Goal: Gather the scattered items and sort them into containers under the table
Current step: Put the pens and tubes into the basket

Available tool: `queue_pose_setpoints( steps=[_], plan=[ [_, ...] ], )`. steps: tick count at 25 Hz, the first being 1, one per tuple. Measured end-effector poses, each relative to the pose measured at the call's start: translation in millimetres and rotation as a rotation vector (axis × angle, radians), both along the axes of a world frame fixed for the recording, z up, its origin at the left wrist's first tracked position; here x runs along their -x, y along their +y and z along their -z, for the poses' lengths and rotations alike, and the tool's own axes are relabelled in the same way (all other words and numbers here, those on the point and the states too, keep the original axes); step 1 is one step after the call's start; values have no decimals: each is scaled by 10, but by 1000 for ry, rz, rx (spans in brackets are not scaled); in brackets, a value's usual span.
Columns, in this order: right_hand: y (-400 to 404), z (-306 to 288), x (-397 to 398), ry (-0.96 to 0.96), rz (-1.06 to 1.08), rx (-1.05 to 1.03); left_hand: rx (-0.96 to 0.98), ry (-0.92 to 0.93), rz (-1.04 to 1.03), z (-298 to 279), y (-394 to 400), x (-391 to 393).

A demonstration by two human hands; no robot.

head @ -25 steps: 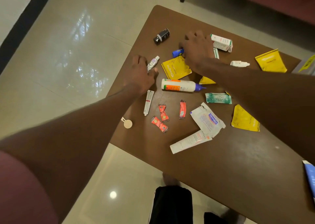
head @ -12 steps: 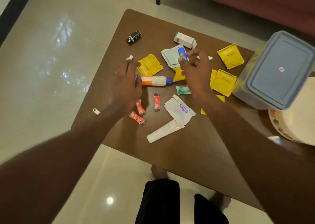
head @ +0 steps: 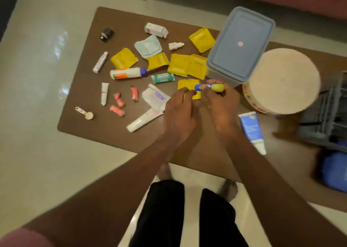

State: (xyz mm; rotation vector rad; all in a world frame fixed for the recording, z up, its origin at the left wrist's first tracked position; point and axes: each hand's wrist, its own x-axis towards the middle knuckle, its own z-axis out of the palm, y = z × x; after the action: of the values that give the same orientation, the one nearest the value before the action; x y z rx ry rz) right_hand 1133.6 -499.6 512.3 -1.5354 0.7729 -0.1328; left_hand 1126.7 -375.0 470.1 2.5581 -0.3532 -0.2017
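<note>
Both hands meet over the brown table (head: pixel 112 139), near its front edge. Right hand (head: pixel 221 109) grips a small blue-and-yellow tube (head: pixel 209 87), fingers curled round its yellow end. Left hand (head: pixel 178 115) pinches the tube's blue end with its fingertips. The tube is held level, just above a yellow sachet (head: pixel 187 85).

Scattered to the left: white bottle with orange label (head: pixel 127 73), green packet (head: pixel 162 78), red wrapped sweets (head: pixel 118 105), white tube (head: pixel 144 119), more yellow sachets (head: pixel 124 58).

Grey-lidded plastic box (head: pixel 242 43) stands beside a round cream-lidded tin (head: pixel 281 81), to the right. Blue-and-white tube (head: pixel 251 130) lies just beside the right wrist.
</note>
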Motion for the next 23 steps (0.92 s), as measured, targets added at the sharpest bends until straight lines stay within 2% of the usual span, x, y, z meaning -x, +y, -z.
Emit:
queue_pose_setpoints(
  steps=[4, 9, 13, 16, 19, 23],
  plan=[
    [-742, -348, 475, -52, 64, 114, -59, -29, 74, -143, -881, 196],
    [-1839, -828, 956, -119, 130, 290, 114, -109, 180, -436, -2053, 466],
    [-2674, -1103, 1249, -137, 120, 452, 106, -97, 215, -588, -3035, 670],
    [-3255, -1167, 1375, -199, 298, 603, 57, -47, 280, -583, -3580, 741],
    [-3848, -970, 1397, -98, 471, 606, 26, 16, 275, -443, -3798, 731],
    [-4194, -562, 1323, 58, 207, 586, 113, 135, 228, -147, -3743, 702]
  ],
)
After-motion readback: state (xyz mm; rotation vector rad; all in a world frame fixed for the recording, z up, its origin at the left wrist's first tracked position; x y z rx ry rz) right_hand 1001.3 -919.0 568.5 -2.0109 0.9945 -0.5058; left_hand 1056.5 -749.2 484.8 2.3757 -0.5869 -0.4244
